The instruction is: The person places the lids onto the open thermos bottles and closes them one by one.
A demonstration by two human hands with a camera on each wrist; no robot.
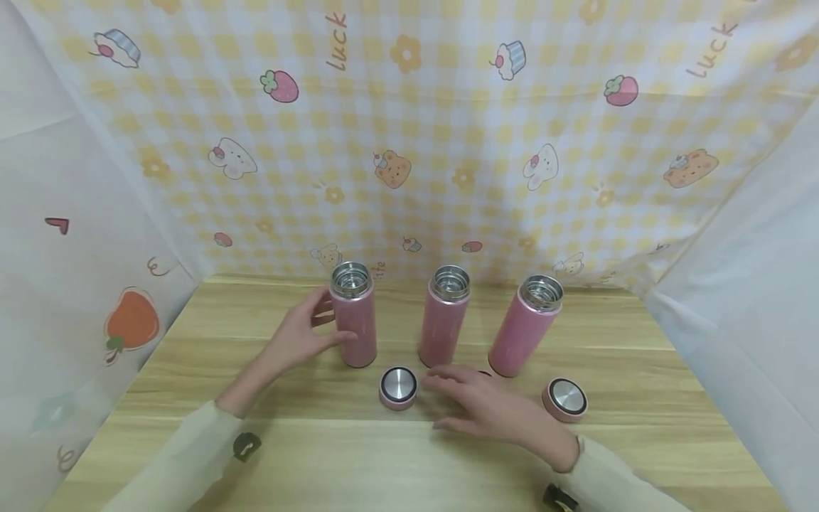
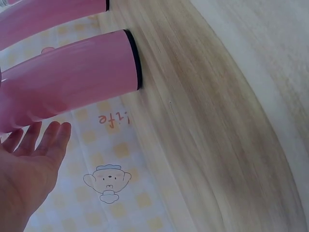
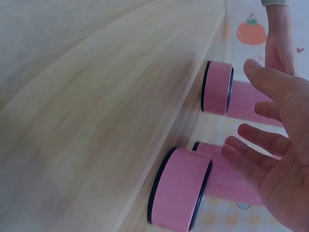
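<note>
Three pink bottles without lids stand in a row: a left bottle, a middle bottle and a right bottle. Around the left bottle my left hand is spread, thumb in front and fingers at its far left side. In the left wrist view its loosely bent fingers lie beside the bottle's wall, apparently without gripping. My right hand hovers with parted fingers, holding nothing, between the left lid and the right lid. It mostly hides the middle lid.
The bottles and lids stand on a wood-grain table. Behind them hangs a yellow checked cloth. White cloth walls close off both sides.
</note>
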